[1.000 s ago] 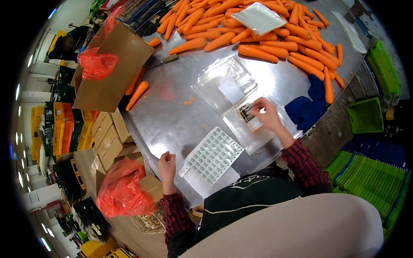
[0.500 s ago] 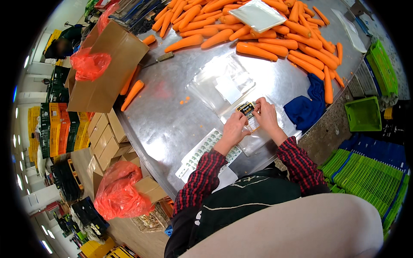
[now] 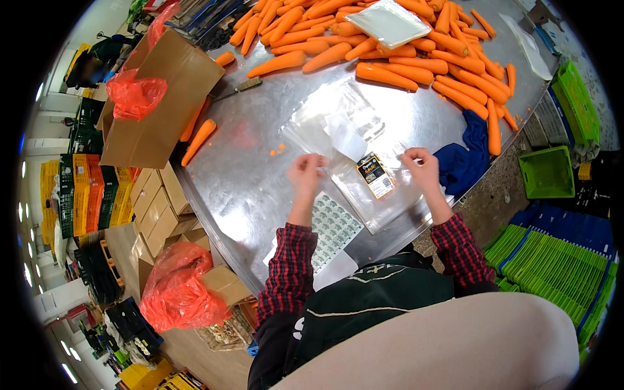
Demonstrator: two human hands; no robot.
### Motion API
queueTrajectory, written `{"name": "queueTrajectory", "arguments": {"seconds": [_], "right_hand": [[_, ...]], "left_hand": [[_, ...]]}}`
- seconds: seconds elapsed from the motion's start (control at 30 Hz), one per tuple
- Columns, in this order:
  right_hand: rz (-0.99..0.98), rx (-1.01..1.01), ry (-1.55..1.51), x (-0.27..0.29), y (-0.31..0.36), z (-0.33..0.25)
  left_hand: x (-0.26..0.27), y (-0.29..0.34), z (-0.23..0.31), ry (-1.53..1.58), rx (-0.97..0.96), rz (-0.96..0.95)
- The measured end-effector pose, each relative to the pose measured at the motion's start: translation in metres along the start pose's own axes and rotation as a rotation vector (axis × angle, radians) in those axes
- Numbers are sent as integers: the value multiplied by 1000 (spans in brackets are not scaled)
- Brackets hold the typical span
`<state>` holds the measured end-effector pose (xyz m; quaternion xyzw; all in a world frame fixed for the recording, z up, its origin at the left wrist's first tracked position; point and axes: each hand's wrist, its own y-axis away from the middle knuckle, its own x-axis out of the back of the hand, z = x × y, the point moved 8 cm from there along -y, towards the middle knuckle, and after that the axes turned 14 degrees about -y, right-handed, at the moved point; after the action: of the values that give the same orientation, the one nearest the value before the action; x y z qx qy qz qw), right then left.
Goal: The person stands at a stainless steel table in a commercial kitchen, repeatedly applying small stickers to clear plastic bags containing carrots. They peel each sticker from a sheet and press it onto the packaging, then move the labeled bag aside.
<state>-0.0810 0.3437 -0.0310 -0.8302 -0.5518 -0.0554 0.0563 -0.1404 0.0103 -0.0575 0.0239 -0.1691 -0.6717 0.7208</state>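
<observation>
A black-and-white label with a gold band lies flat on a clear plastic bag, in a stack at the table's near side. My left hand hovers left of the label above a sheet of green-printed stickers; motion smears its fingers. To the label's right is my right hand, fingers curled in, with nothing visible in them. Neither hand touches the label. Beyond it, a white paper slip rests on more clear bags, one corner reaching toward the label.
Carrots are heaped across the far side of the metal table, a pack of clear bags on top. A knife lies left, near a cardboard box. Blue cloth sits at right; green crates stand beyond.
Both hands have come off the label and drawn apart, left hand leftward, right hand slightly right. The whole label now shows. The paper slip's near corner has shifted toward it.
</observation>
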Motion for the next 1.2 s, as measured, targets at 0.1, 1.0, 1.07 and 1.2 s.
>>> {"name": "queueTrajectory", "arguments": {"seconds": [0.1,1.0,1.07,1.2], "right_hand": [[-80,20,36,-26,13,3],[15,148,922,190,-16,33],[58,328,820,134,-12,-43],[-296,241,251,7,9,-74]], "left_hand": [[25,8,22,-30,-208,256],[57,31,40,-713,-416,14],[75,62,31,-1013,-491,-92],[84,85,-3,-958,-336,-315]]}}
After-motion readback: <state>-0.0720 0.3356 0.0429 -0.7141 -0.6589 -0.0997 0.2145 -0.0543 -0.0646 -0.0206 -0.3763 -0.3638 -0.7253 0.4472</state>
